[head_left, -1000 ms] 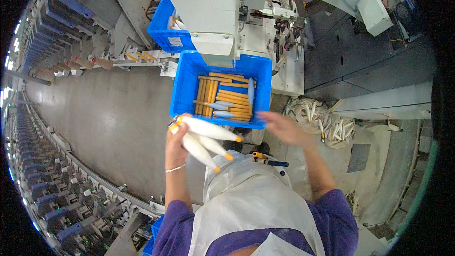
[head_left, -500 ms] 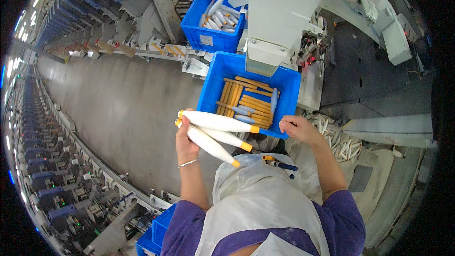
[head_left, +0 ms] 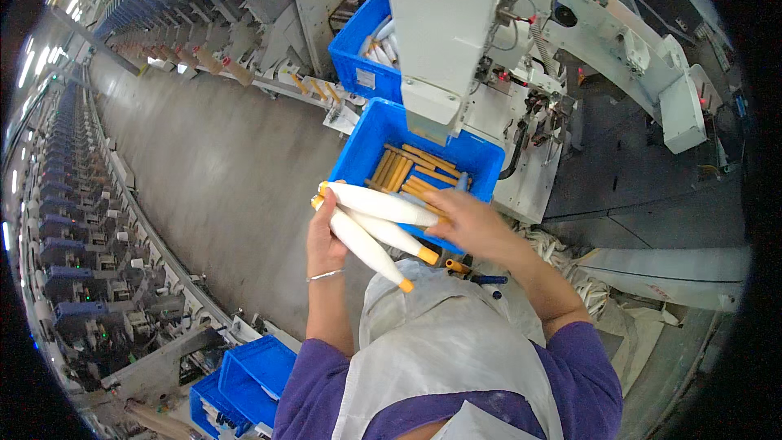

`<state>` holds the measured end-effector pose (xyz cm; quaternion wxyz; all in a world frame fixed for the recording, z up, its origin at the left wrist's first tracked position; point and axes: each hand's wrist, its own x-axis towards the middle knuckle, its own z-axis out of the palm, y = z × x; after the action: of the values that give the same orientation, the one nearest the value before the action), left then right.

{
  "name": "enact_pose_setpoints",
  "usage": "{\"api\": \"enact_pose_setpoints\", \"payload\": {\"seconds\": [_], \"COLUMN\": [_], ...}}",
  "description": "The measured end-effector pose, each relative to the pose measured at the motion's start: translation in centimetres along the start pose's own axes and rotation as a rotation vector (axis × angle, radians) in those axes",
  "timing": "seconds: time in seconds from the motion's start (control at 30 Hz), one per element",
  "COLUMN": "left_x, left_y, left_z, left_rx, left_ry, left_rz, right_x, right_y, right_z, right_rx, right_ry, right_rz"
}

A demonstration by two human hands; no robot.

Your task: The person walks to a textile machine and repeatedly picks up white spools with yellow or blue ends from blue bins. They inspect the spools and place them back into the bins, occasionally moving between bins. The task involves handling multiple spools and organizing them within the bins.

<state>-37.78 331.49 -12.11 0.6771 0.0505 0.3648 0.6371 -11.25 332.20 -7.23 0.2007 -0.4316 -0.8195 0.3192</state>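
Note:
My left hand [head_left: 324, 240] is closed around the near ends of three white yarn bobbins [head_left: 379, 203], fanned out to the right. Orange-yellow tube ends [head_left: 428, 255] show on the lower two. At the far tip of the top bobbin is my right hand [head_left: 476, 228], slightly blurred, with thumb and fingers closed around that end and hiding it. Just beyond the bobbins stands a blue plastic box [head_left: 357, 147] holding several bare orange tubes [head_left: 429, 156] and a few pale blue wound ones, partly covered by my right hand.
A second blue box [head_left: 358, 77] with white bobbins stands farther back. The pale machine column [head_left: 436, 24] overhangs the near box. Blue crates [head_left: 259, 375] stand at lower left. Tubes [head_left: 489, 279] poke from my apron. Long machine rows flank the floor at left.
My right hand has moved left from the box's right rim to the top bobbin's tip. The left hand keeps its three bobbins. The whole view has turned slightly.

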Motion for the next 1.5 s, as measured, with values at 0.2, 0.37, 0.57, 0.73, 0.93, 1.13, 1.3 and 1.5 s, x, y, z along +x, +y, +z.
{"api": "enact_pose_setpoints", "payload": {"seconds": [0.2,0.37,0.57,0.73,0.93,1.13,1.3,1.5], "left_x": [-0.7,-0.9,-1.4,-1.9,-0.6,-0.5,-1.2,-1.5], "left_y": [-1.6,-2.1,-1.8,-1.5,-0.1,2.8,4.4,3.8], "left_z": [2.1,2.4,2.5,1.6,0.8,-1.0,-2.1,-0.7], "left_rx": [0.014,0.122,0.297,0.234,-0.121,-0.081,-0.095,-0.039], "left_ry": [-0.088,-0.082,-0.188,-0.286,-0.182,-0.021,-0.006,-0.064], "left_rz": [-0.104,-0.119,-0.042,-0.024,0.015,0.240,0.350,0.364], "right_x": [0.1,-0.1,0.5,1.2,-2.0,-9.2,-17.3,-11.3], "right_y": [0.5,2.2,3.0,4.2,3.7,15.4,31.0,25.4], "right_z": [1.5,1.1,1.7,0.9,-0.8,-5.4,-9.3,-2.9], "right_rx": [0.425,0.161,-0.167,0.253,0.399,0.454,0.167,0.103], "right_ry": [-0.381,-0.346,-0.313,-0.534,-0.547,-0.116,0.806,0.251], "right_rz": [0.321,0.009,-0.313,-0.231,0.005,0.361,1.031,0.562]}}
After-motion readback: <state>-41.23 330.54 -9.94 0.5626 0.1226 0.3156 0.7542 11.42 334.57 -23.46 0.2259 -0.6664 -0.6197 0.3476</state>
